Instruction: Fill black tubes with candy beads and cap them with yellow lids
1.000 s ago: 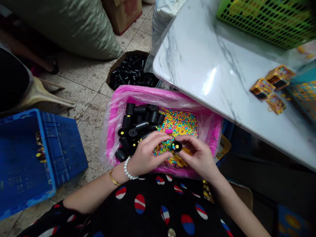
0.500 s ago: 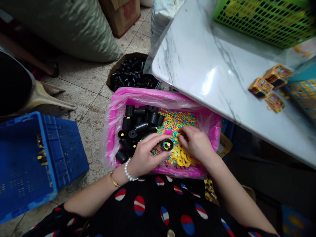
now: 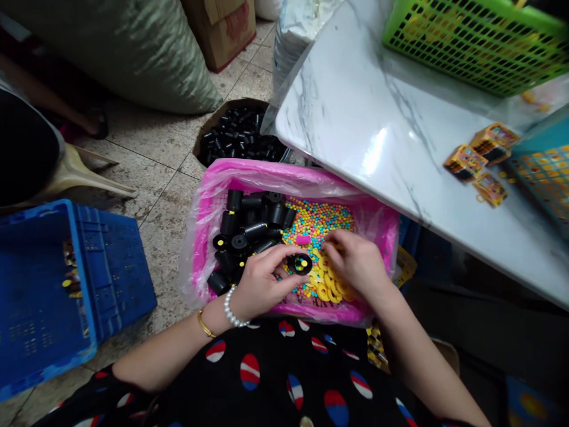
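My left hand (image 3: 260,279) pinches a small black cylinder (image 3: 299,263) with coloured beads inside, held over a pink plastic-lined tub (image 3: 208,196). The tub holds a heap of black cylinders (image 3: 249,228), a bed of small coloured beads (image 3: 317,216) and a pile of yellow rings (image 3: 326,284). My right hand (image 3: 355,264) reaches down onto the yellow rings, fingers curled over them; what they hold is hidden.
A white marble table (image 3: 377,118) overhangs the tub at right, carrying a green basket (image 3: 480,41) and small yellow boxes (image 3: 478,157). A blue crate (image 3: 66,284) stands on the floor at left. A round bin of black cylinders (image 3: 235,133) sits behind the tub.
My right hand left the cylinder and moved right, down onto the yellow rings. My left hand kept the cylinder and shifted slightly left.
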The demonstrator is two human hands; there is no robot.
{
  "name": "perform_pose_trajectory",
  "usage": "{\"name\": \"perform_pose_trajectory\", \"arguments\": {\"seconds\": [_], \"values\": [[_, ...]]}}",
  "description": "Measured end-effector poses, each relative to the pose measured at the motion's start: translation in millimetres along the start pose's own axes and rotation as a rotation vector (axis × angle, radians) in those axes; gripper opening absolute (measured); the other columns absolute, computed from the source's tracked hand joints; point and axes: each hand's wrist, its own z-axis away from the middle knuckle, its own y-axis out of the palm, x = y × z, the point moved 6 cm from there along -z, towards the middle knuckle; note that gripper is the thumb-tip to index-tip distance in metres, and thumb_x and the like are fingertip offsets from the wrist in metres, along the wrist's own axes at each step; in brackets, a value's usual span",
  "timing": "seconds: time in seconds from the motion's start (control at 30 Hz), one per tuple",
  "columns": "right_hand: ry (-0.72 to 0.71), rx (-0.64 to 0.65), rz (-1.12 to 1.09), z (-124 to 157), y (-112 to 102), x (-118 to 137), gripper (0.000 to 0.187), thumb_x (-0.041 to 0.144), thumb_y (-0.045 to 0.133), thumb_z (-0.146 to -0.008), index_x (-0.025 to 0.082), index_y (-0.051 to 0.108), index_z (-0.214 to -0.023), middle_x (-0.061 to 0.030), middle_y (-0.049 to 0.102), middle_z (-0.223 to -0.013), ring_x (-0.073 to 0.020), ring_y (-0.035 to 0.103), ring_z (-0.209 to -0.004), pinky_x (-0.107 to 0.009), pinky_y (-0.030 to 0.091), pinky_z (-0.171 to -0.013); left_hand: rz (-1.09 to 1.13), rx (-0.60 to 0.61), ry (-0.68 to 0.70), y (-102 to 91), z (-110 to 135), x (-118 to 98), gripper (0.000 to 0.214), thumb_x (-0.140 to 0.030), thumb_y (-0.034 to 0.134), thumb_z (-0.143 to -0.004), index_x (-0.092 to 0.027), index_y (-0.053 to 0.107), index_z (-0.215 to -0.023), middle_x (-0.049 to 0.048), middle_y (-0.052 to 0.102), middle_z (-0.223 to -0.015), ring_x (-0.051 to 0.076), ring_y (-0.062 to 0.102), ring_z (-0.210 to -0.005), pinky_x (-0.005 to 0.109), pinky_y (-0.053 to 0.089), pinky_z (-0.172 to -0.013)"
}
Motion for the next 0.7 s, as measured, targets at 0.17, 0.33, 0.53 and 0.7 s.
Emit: {"name": "perform_pose_trajectory", "arguments": {"seconds": [0.17, 0.33, 0.53, 0.7], "values": [[0.257, -0.028, -0.869, 23, -13, -7, 0.025, 0.031, 0.071, -0.079, 0.023, 0.069, -0.103, -0.0039, 0.070, -0.094, -0.0169, 0.065, -0.077, -0.028, 0.053, -0.069, -0.033, 0.006, 0.067, -1.9, 2, -3, 0.034, -0.023, 0.070, -0.081, -0.018, 0.065, -0.114, 0.0113, 0.067, -0.114, 0.017, 0.069, -0.088, 0.026, 0.059, -0.075], [0.414, 0.120, -1.407, 40, 12, 22, 0.021, 0.025, 0.081, -0.069, 0.023, 0.073, -0.088, -0.0009, 0.069, -0.088, -0.0124, 0.063, -0.070, -0.024, 0.053, -0.066, -0.007, 0.018, 0.114, 2.0, 4, -5, 0.034, -0.020, 0.070, -0.080, -0.017, 0.065, -0.114, 0.0116, 0.068, -0.113, 0.018, 0.068, -0.095, 0.026, 0.058, -0.074], [0.491, 0.084, -1.517, 43, 34, 36, 0.030, 0.026, 0.082, -0.069, 0.023, 0.070, -0.097, 0.0045, 0.059, -0.070, -0.0049, 0.048, -0.051, -0.016, 0.040, -0.049, -0.023, 0.008, 0.169, 4.2, 10, -6, 0.035, -0.020, 0.069, -0.081, -0.014, 0.065, -0.115, 0.0122, 0.068, -0.107, 0.016, 0.067, -0.090, 0.026, 0.058, -0.074], [0.505, 0.070, -1.464, 50, 36, 36, 0.029, 0.029, 0.079, -0.072, 0.023, 0.067, -0.098, 0.0018, 0.061, -0.079, -0.0090, 0.054, -0.064, -0.019, 0.045, -0.058, -0.024, -0.009, 0.208, 4.9, 12, -9, 0.035, -0.020, 0.068, -0.082, -0.014, 0.065, -0.116, 0.0119, 0.068, -0.106, 0.019, 0.065, -0.099, 0.031, 0.056, -0.088]]}}
